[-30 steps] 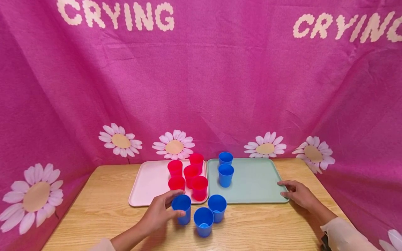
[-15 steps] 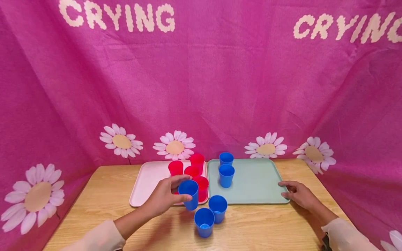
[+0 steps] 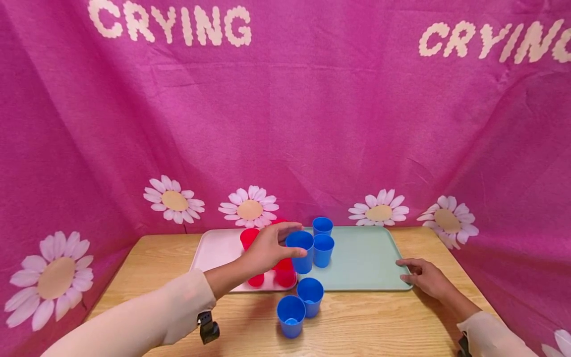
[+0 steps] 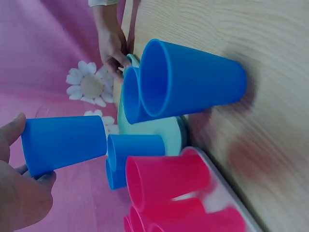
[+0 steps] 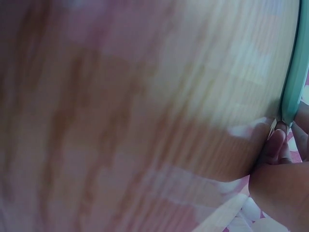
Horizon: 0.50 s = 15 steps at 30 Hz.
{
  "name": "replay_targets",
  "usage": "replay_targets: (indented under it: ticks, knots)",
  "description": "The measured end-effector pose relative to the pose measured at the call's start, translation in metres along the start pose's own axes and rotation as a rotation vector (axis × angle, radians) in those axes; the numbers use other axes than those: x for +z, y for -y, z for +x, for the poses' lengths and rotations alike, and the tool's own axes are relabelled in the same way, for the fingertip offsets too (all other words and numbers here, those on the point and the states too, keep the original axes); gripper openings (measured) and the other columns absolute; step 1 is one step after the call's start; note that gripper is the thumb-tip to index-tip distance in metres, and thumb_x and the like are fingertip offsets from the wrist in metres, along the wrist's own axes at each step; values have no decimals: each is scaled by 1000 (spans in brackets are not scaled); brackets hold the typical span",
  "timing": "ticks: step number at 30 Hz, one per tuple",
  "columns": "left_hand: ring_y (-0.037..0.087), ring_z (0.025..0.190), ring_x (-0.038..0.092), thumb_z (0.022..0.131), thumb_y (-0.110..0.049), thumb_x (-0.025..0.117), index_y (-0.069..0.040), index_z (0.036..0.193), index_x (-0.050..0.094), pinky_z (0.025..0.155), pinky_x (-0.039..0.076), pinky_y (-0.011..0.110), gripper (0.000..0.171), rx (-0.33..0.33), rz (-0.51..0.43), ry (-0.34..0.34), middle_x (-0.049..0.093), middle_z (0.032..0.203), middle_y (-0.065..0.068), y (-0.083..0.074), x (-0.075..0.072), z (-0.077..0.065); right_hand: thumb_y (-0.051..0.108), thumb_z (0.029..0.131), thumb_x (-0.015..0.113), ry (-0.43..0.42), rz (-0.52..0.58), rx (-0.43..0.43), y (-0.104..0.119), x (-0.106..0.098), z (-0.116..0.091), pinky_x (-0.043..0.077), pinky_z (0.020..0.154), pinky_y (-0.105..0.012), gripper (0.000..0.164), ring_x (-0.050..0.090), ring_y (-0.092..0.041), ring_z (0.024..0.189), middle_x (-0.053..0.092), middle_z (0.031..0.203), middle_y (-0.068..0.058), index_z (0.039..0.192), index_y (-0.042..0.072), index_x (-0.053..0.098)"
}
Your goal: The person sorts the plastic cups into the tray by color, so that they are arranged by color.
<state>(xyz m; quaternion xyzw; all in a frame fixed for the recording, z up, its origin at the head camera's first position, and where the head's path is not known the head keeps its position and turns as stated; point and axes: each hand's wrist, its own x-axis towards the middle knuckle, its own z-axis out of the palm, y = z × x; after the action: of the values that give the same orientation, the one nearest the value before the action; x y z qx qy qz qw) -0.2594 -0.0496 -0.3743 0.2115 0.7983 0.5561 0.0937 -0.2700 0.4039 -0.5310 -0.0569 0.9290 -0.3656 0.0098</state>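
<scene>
My left hand (image 3: 269,246) grips a blue cup (image 3: 300,255) by its sides and holds it upright, in the air near the seam of the two trays. The left wrist view shows thumb and fingers round this blue cup (image 4: 65,143). Two more blue cups stand on the left part of the green tray (image 3: 361,263), the nearer one (image 3: 323,252) just right of the held cup. My right hand (image 3: 426,278) pinches the green tray's right edge near its front corner. In the right wrist view, thumb and fingers meet at the tray rim (image 5: 293,72).
Several red cups (image 3: 251,239) stand on the pink tray (image 3: 214,253), partly hidden by my left hand and forearm. Two blue cups, one nearer (image 3: 291,317) and one behind it (image 3: 310,297), stand on the wooden table (image 3: 366,322) before the trays. A pink curtain (image 3: 285,124) encloses the table.
My left hand has lifted the blue cup off the table and carried it right and away from me, past the red cups. My right hand has stayed at the tray edge.
</scene>
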Motion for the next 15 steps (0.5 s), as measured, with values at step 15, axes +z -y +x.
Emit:
replay_targets:
  ticks: [15]
  knots:
    - [33, 131, 60, 86, -25, 86, -10, 142, 62, 100, 54, 49, 63, -31, 91, -113, 67, 138, 7, -23, 79, 76, 12, 93, 76, -13, 18, 13, 3, 0, -1, 40, 81, -33, 41, 51, -32, 102, 61, 127, -28, 130, -4, 67]
